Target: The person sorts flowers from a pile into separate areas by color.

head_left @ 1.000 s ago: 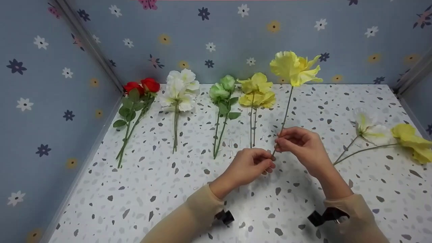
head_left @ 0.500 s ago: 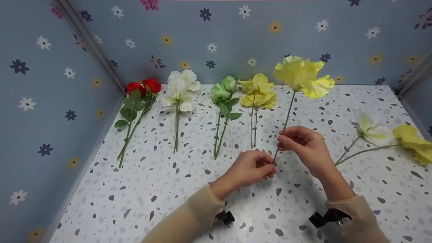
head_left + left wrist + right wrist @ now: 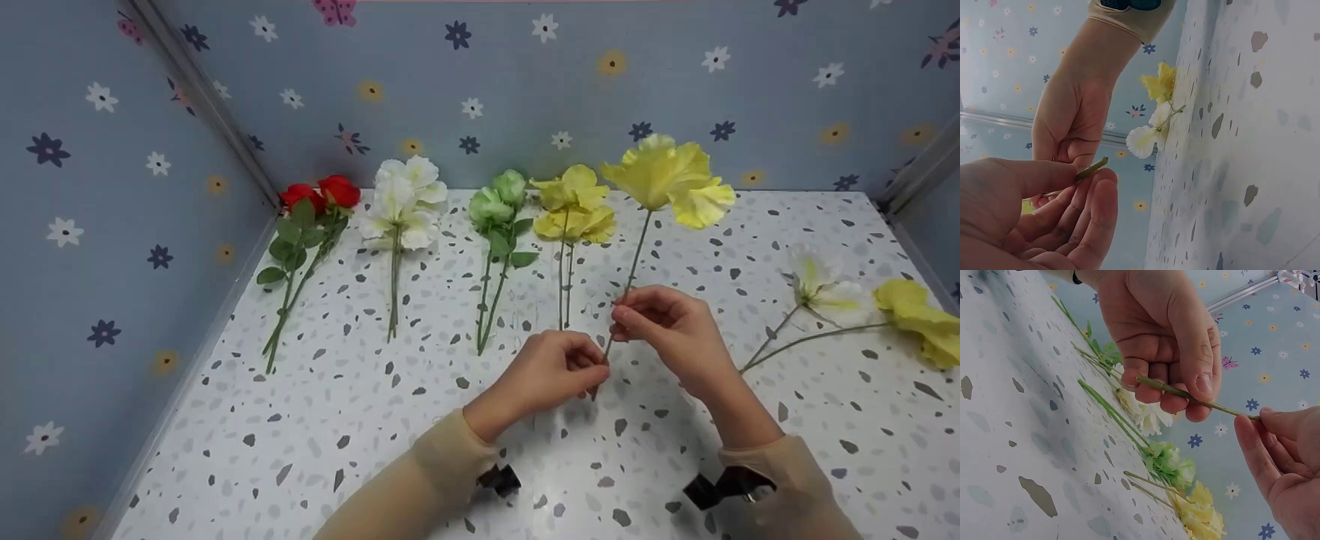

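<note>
A yellow artificial flower [image 3: 664,176] with a single thin stem is held tilted above the speckled table, its bloom toward the back wall. My left hand [image 3: 559,367] pinches the stem close to its cut end, between thumb and fingers. Higher on the same stem, my right hand [image 3: 667,330] pinches it with thumb and fingertips. From the left wrist view, the stem's end [image 3: 1095,167] pokes out past my left thumb. The right wrist view shows the green stem [image 3: 1171,389] running from one hand to the other.
Along the back lie red roses [image 3: 337,192], white flowers [image 3: 405,195], green flowers [image 3: 491,206] and two yellow flowers [image 3: 574,199], stems toward me. To the right rest a white flower [image 3: 825,289] and a yellow flower [image 3: 919,319]. Patterned walls [image 3: 525,82] enclose the table [image 3: 337,450].
The held yellow flower has turned and dropped a little, its petals now facing differently. More of the stem's lower end shows below my left hand. Both hands keep their pinch.
</note>
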A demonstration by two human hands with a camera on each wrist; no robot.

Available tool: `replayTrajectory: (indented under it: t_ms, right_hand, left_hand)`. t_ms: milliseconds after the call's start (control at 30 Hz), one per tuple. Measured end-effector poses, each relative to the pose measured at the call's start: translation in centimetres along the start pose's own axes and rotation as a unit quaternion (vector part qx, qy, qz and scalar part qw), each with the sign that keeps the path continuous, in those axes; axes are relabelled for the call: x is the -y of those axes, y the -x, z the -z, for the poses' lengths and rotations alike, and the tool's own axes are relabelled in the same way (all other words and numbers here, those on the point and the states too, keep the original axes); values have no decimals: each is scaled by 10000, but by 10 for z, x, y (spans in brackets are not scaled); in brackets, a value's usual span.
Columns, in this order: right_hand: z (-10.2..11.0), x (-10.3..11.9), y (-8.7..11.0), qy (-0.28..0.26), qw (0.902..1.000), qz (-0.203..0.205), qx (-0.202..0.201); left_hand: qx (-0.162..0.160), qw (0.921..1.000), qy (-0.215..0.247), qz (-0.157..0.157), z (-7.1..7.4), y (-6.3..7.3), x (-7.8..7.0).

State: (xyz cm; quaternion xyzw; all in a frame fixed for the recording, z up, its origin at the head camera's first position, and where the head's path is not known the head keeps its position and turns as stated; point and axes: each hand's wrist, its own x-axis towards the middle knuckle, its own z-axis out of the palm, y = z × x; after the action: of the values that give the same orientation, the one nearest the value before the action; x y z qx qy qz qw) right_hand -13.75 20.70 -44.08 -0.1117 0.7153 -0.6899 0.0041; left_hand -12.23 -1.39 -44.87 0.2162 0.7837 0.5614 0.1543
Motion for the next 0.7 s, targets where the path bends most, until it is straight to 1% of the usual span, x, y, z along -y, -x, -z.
replayTrajectory:
  t_ms: [67,167,267,433,567,700]
  right_hand:
    - [0,0,1,38,10000,-3,-30]
    - [-1,1,1,85,9999,-26,-60]
    - [0,3,1,205,9998,-42,-56]
    - [7,8,1,559,9983,-149,-24]
    - [20,10,-1,952,9938,-569,-120]
    - [42,10,-3,1575,9818,-1019,-290]
  left_hand:
    - [3,9999,-119,61,3,1,-3]
    - [-36,9996,-267,38,7,2,-6]
    - [-106,9986,-492,-134,10,2,-8]
    - [-323,9933,-976,-518,14,-1,-14]
    - [-602,9881,-1235,-693,18,-5,-17]
    - [-985,9809,-1495,-756,21,-12,-19]
